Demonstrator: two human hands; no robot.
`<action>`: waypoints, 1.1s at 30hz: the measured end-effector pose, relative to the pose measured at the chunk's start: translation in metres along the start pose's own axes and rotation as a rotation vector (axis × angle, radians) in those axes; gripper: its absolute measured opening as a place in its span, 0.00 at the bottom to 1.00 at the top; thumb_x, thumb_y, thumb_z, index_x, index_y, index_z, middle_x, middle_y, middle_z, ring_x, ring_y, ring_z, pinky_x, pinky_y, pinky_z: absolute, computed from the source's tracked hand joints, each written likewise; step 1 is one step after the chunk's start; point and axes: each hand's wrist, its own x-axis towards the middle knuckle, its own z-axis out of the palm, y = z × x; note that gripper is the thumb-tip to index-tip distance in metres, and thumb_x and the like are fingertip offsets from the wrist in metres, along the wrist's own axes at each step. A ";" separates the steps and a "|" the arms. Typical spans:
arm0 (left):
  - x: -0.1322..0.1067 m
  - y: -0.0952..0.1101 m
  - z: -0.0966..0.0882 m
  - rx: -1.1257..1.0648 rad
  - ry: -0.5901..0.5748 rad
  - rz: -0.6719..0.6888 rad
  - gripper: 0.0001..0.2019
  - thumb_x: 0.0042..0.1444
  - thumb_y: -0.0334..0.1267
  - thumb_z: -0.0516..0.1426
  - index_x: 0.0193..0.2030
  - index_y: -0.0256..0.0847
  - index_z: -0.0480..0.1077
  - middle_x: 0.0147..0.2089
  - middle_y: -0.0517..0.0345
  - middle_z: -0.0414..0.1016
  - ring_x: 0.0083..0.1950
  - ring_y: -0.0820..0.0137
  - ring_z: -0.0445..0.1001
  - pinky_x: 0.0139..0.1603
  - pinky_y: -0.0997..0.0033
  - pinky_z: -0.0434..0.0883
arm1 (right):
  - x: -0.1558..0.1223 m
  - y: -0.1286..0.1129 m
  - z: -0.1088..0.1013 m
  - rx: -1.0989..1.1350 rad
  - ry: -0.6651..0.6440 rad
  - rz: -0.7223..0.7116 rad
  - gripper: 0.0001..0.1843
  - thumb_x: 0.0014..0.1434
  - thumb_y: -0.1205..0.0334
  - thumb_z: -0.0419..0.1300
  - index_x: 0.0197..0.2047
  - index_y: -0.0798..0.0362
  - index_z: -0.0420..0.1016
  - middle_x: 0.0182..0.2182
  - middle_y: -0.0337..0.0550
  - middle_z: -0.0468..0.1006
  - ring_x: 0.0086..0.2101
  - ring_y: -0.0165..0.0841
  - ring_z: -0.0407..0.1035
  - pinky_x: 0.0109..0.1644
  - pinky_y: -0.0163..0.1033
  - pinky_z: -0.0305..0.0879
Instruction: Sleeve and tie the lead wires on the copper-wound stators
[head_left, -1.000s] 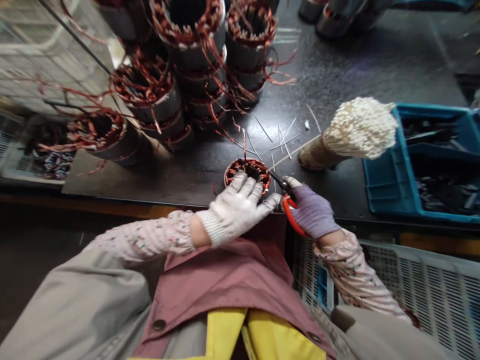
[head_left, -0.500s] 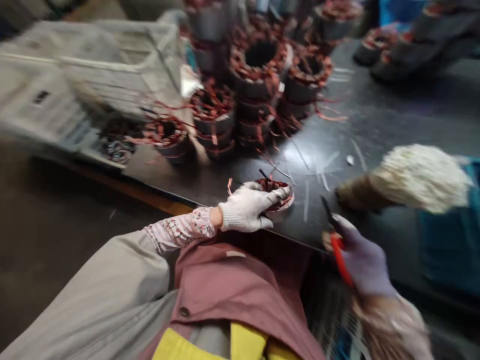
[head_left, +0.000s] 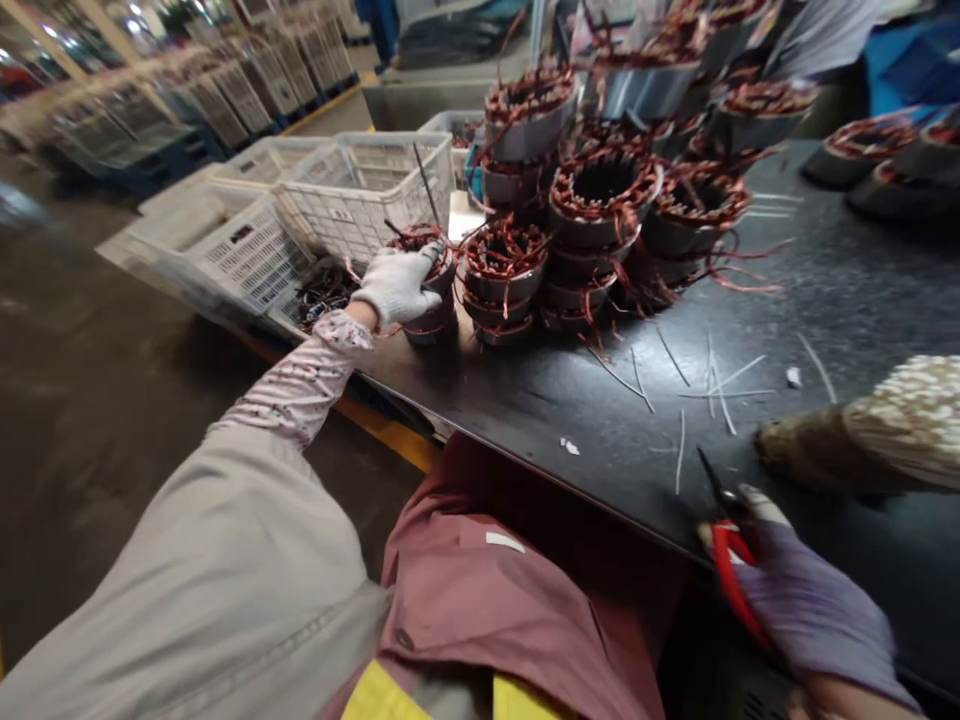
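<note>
My left hand (head_left: 396, 286), in a white knit glove, grips the rim of a motor stator (head_left: 445, 276) with copper windings. That stator rests on top of another stator (head_left: 432, 328) at the left end of the row. To its right stand further stacks of wound stators (head_left: 504, 290), with loose copper leads hanging out. My right hand (head_left: 814, 590), in a purplish glove, is closed round red-handled scissors (head_left: 737, 585) at the table's front edge. Their dark blades point up and left over the tabletop.
White plastic crates (head_left: 247, 250) stand at the left, one with dark scrap in it. Cut sleeving pieces (head_left: 724, 390) and white scraps (head_left: 570, 447) lie on the dark table (head_left: 540, 400). A pale, rounded bundle on a brown base (head_left: 900, 425) is at right; more stators (head_left: 859, 150) lie behind.
My left hand has carried the stator from the table's front edge leftward and away, onto a single stator at the row's end. My right hand still holds the scissors. The view has shifted.
</note>
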 end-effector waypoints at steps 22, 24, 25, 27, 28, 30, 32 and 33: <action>0.058 0.078 -0.009 -0.937 0.233 0.391 0.31 0.51 0.40 0.62 0.63 0.41 0.61 0.54 0.55 0.74 0.48 0.67 0.72 0.51 0.60 0.73 | 0.005 -0.013 0.022 -0.244 0.331 -0.244 0.26 0.68 0.53 0.46 0.56 0.59 0.75 0.50 0.60 0.77 0.37 0.47 0.74 0.35 0.48 0.70; 0.045 0.076 -0.019 -1.303 0.324 0.538 0.27 0.50 0.43 0.62 0.58 0.44 0.65 0.52 0.59 0.75 0.48 0.66 0.73 0.52 0.60 0.74 | 0.007 -0.011 0.026 -0.223 0.344 -0.256 0.26 0.68 0.53 0.46 0.55 0.59 0.76 0.50 0.61 0.76 0.37 0.47 0.74 0.35 0.49 0.71; 0.034 0.079 -0.026 -1.402 0.372 0.621 0.29 0.48 0.44 0.64 0.58 0.44 0.65 0.55 0.58 0.74 0.53 0.63 0.73 0.57 0.58 0.72 | 0.008 -0.011 0.027 -0.216 0.351 -0.259 0.25 0.68 0.53 0.47 0.55 0.59 0.76 0.50 0.61 0.76 0.37 0.47 0.74 0.35 0.48 0.71; 0.006 0.092 -0.040 -1.344 0.409 0.731 0.38 0.45 0.45 0.66 0.63 0.38 0.61 0.64 0.52 0.67 0.68 0.60 0.64 0.71 0.60 0.61 | 0.011 -0.012 0.027 -0.203 0.362 -0.253 0.24 0.67 0.53 0.48 0.55 0.58 0.76 0.49 0.59 0.77 0.38 0.46 0.74 0.36 0.48 0.71; -0.010 0.102 -0.044 -1.223 0.377 0.743 0.41 0.46 0.45 0.65 0.65 0.32 0.57 0.68 0.46 0.62 0.72 0.61 0.58 0.74 0.63 0.55 | 0.011 -0.012 0.027 -0.195 0.363 -0.248 0.23 0.67 0.52 0.49 0.54 0.57 0.76 0.49 0.58 0.77 0.38 0.45 0.74 0.36 0.48 0.72; -0.040 0.127 -0.041 -0.926 0.230 0.789 0.43 0.49 0.45 0.63 0.68 0.27 0.53 0.72 0.43 0.57 0.74 0.64 0.55 0.75 0.66 0.51 | 0.009 -0.013 0.024 -0.158 0.369 -0.240 0.23 0.66 0.53 0.51 0.54 0.57 0.76 0.49 0.57 0.77 0.40 0.45 0.74 0.38 0.47 0.72; -0.064 0.158 -0.023 -0.677 0.085 0.887 0.41 0.51 0.45 0.61 0.70 0.33 0.53 0.68 0.46 0.64 0.70 0.61 0.62 0.72 0.63 0.58 | 0.003 -0.013 0.022 -0.096 0.411 -0.238 0.22 0.65 0.54 0.52 0.54 0.58 0.76 0.49 0.58 0.77 0.43 0.44 0.74 0.41 0.46 0.72; -0.073 0.175 -0.009 -0.587 0.023 0.942 0.39 0.53 0.44 0.60 0.70 0.36 0.54 0.64 0.46 0.69 0.66 0.59 0.68 0.68 0.60 0.62 | -0.001 -0.013 0.022 -0.066 0.452 -0.243 0.22 0.65 0.54 0.53 0.55 0.58 0.75 0.50 0.58 0.76 0.44 0.44 0.73 0.43 0.46 0.72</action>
